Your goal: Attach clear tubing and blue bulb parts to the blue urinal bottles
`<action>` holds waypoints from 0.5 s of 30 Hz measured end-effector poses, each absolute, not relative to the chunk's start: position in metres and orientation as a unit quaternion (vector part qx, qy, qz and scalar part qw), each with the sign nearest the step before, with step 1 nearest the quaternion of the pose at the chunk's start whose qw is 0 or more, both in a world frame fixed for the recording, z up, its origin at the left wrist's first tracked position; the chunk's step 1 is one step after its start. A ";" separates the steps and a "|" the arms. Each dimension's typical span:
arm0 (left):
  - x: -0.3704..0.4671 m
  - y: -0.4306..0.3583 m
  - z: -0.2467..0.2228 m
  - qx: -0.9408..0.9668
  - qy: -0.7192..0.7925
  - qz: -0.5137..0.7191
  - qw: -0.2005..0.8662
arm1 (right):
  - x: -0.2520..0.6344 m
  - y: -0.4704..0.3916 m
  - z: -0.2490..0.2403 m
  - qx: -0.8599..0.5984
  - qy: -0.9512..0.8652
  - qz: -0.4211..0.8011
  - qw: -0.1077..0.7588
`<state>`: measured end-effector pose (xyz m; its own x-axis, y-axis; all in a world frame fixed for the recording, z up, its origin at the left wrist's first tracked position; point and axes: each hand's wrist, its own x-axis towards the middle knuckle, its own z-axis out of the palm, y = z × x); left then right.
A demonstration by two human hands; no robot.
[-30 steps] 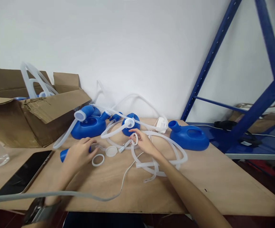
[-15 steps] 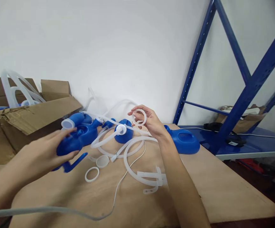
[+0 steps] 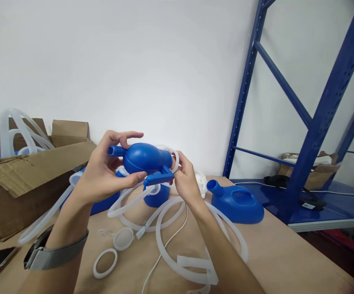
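My left hand [image 3: 109,167] grips a small blue plastic piece [image 3: 143,158] with a rounded body, a narrow spout at its left and an angular handle below. At the piece's wide right end, my right hand [image 3: 184,171] pinches a translucent white ring [image 3: 175,161], which touches or nearly touches that end. The exact contact is partly hidden by the fingers. Below the hands, a blue container [image 3: 156,195] with a clear tube fitted to it stands on the table. A second white ring [image 3: 105,263] and a round translucent cap [image 3: 123,239] lie nearer to me.
Coiled clear tubing [image 3: 161,237] and a thin white cable cover the middle of the table [image 3: 287,253]. A blue jug [image 3: 237,204] lies right. An open cardboard box [image 3: 18,196] with tubes stands left, a blue shelf frame [image 3: 247,85] right.
My left hand has lifted the blue piece up and right, turning it towards the ring. The ring in my right hand is now at its wide end. The view has shifted.
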<state>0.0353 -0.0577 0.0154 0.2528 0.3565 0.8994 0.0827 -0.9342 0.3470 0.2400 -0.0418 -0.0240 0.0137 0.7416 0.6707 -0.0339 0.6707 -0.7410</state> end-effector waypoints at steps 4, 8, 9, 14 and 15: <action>0.031 -0.058 0.012 0.795 0.168 0.564 0.147 | 0.247 -0.035 -0.026 -0.290 -0.645 0.308 0.637; 0.031 -0.059 0.014 0.809 0.189 0.545 0.117 | 0.253 -0.035 -0.023 -0.288 -0.619 0.359 0.637; 0.031 -0.060 0.015 0.810 0.199 0.541 0.105 | 0.254 -0.036 -0.021 -0.279 -0.605 0.371 0.646; 0.035 -0.060 0.013 0.813 0.206 0.538 0.082 | 0.257 -0.041 -0.019 -0.254 -0.561 0.429 0.661; 0.036 -0.059 0.012 0.814 0.204 0.538 0.080 | 0.257 -0.041 -0.019 -0.267 -0.562 0.420 0.661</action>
<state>0.0358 -0.0592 0.0119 0.3377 0.4177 0.8435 0.2455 -0.9042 0.3494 0.2567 -0.0412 -0.0194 0.0163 0.8553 0.5179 -0.2548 0.5044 -0.8250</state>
